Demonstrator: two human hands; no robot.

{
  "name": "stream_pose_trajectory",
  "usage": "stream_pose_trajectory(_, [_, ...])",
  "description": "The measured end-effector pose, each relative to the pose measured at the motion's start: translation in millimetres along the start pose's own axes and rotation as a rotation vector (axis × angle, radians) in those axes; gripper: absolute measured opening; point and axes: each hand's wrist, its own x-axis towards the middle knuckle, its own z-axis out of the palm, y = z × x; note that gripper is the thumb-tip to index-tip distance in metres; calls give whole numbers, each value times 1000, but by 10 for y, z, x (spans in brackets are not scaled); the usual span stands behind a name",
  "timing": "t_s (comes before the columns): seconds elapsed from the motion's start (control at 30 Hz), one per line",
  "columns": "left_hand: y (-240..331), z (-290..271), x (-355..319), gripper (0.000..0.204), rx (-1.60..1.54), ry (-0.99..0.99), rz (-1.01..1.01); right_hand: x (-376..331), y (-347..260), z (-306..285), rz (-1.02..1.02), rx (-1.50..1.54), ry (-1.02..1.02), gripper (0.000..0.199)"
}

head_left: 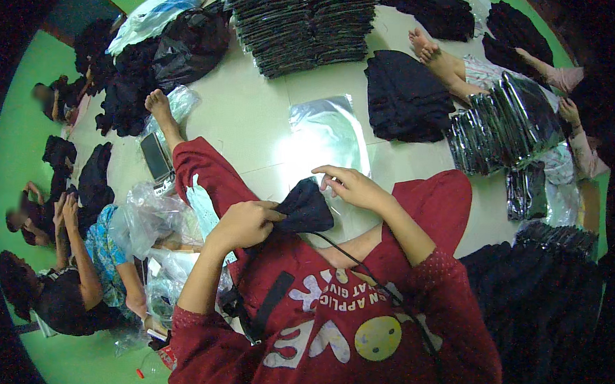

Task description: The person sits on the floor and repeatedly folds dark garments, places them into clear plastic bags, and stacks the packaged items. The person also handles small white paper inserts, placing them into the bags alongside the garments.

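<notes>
My left hand (244, 223) is closed on the left edge of a small folded black cloth (305, 209), which hangs over my lap. Beside the cloth's upper right corner is my right hand (354, 188), its fingers apart and slightly bent, holding nothing that I can see. A clear plastic bag (330, 128) lies flat on the pale tiled floor just beyond the cloth, with bright glare on it. A thin black cord (349, 256) runs below the cloth across my red top.
A tall stack of packed black garments (303, 36) stands ahead. More packed garments (506, 128) and a black cloth pile (405, 97) lie to the right. Crumpled clear plastic (151, 217) and a dark-screened device (157, 156) lie left. Other people sit on both sides.
</notes>
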Motion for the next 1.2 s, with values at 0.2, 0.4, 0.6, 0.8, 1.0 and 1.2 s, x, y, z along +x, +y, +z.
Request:
stream_pose_trajectory(0.2, [-166, 49, 40, 33, -87, 161, -5, 160, 48, 4, 20, 15, -37, 42])
stream_pose_trajectory(0.4, [-408, 375, 224, 36, -352, 199, -28, 488, 190, 35, 4, -44, -117, 39])
stream_pose_trajectory(0.6, [-702, 763, 586, 38, -643, 85, -181, 760, 325, -18, 32, -144, -199, 42])
stream_pose_trajectory(0.8, [-761, 884, 761, 38, -1110, 168, -378, 703, 437, -616, 114, -39, -71, 53])
stream_pose_trajectory(1.0, [-681, 874, 792, 37, -1246, 329, -421, 229, 696, -972, 343, 256, 57, 57])
stream_pose_trajectory(1.2, [-635, 915, 875, 38, -1437, 336, -417, 61, 1030, -414, 443, 365, -109, 57])
